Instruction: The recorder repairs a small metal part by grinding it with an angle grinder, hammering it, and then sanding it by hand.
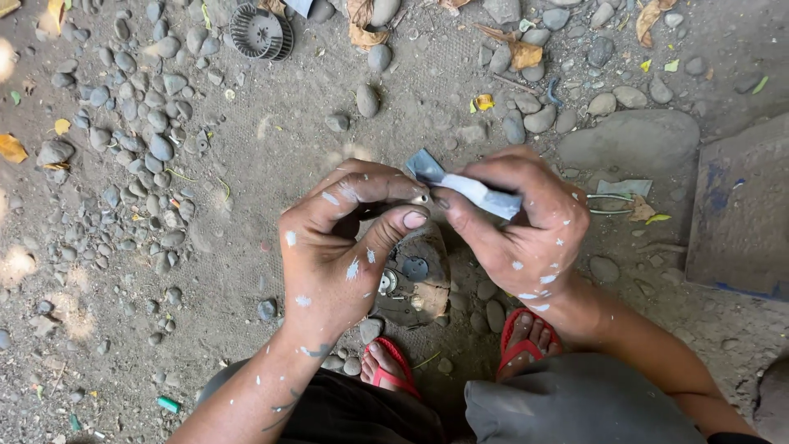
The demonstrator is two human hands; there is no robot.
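My left hand, flecked with white paint, pinches a small metal part between thumb and forefinger. My right hand grips a folded strip of grey-blue sandpaper and presses it against that small part. Both hands meet above a dusty round motor-like piece lying on the ground between my feet in red flip-flops.
Sandy ground strewn with several pebbles and dry leaves. A grey round fan wheel lies at the top. A flat grey stone and a blue-edged slab sit to the right. A scrap of sandpaper lies near the stone.
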